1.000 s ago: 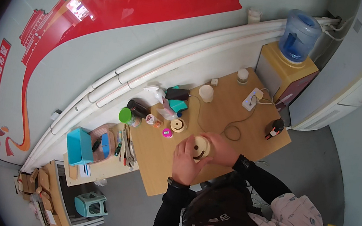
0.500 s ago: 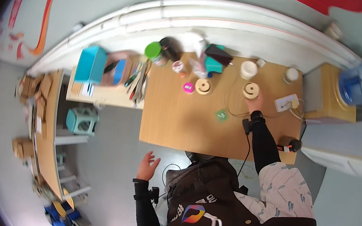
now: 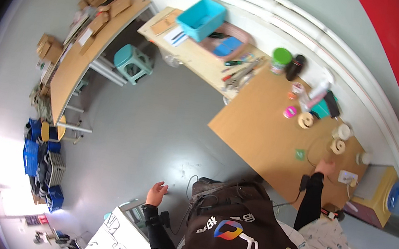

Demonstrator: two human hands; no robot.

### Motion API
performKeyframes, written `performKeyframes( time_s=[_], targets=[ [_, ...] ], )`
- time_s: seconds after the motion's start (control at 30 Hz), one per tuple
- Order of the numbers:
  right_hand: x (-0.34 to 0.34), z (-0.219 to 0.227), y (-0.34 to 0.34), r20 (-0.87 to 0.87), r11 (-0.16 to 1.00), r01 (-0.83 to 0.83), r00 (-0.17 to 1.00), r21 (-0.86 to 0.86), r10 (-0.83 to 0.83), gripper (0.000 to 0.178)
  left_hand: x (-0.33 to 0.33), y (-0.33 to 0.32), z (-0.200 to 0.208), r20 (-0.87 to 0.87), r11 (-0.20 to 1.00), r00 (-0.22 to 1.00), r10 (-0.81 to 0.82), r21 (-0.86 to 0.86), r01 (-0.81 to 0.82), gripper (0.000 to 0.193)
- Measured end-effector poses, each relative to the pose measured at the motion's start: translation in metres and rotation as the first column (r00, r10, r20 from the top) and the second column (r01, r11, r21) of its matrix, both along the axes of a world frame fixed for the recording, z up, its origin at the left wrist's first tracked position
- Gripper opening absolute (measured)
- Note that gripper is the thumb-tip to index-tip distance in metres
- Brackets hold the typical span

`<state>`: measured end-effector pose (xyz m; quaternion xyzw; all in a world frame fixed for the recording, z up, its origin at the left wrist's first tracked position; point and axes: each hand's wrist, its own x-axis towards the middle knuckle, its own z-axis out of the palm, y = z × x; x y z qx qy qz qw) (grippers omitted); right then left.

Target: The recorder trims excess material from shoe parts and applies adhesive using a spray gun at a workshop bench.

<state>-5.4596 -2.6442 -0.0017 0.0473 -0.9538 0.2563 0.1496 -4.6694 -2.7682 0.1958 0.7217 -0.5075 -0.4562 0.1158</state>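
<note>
My right hand (image 3: 325,167) is over the right part of the wooden table (image 3: 255,127), just on the near side of a cream-coloured round spool (image 3: 337,146). A gap shows between hand and spool. Its fingers are small and blurred, so whether they hold anything is unclear. A thin dark wire curves over the tabletop close to it, and a small green piece (image 3: 300,154) lies to its left. My left hand (image 3: 156,193) hangs over the floor away from the table, fingers loosely apart and holding nothing. A second cream spool (image 3: 305,120) lies farther left, beside a pink round item (image 3: 290,112).
Along the wall stand a green-lidded jar (image 3: 281,61), a dark bottle (image 3: 296,67) and a white tub (image 3: 344,131). A power strip (image 3: 348,177) lies right of my hand. Tools (image 3: 239,74) and a turquoise bin (image 3: 201,19) occupy the side table. A teal stool (image 3: 133,63) stands left.
My view has swung left, so the table now sits to the right. My right hand has come off the cream spool and drawn back toward me. The left hand stays low and empty.
</note>
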Motion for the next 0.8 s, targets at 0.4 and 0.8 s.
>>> performKeyframes(
  time_s=[0.4, 0.8],
  targets=[
    [0.366, 0.041, -0.218, 0.161, 0.503, -0.59, 0.535, -0.631, 0.829, 0.013, 0.212, -0.046, 0.039, -0.066, 0.989, 0.995, 0.075, -0.121, -0.083, 0.056],
    [0.79, 0.096, -0.576, 0.259, 0.038, -0.718, -0.201, -0.695, 0.945, 0.014, 0.477, -0.097, 0.004, -0.257, 0.817, 0.82, 0.512, -0.149, -0.557, 0.05]
  ],
)
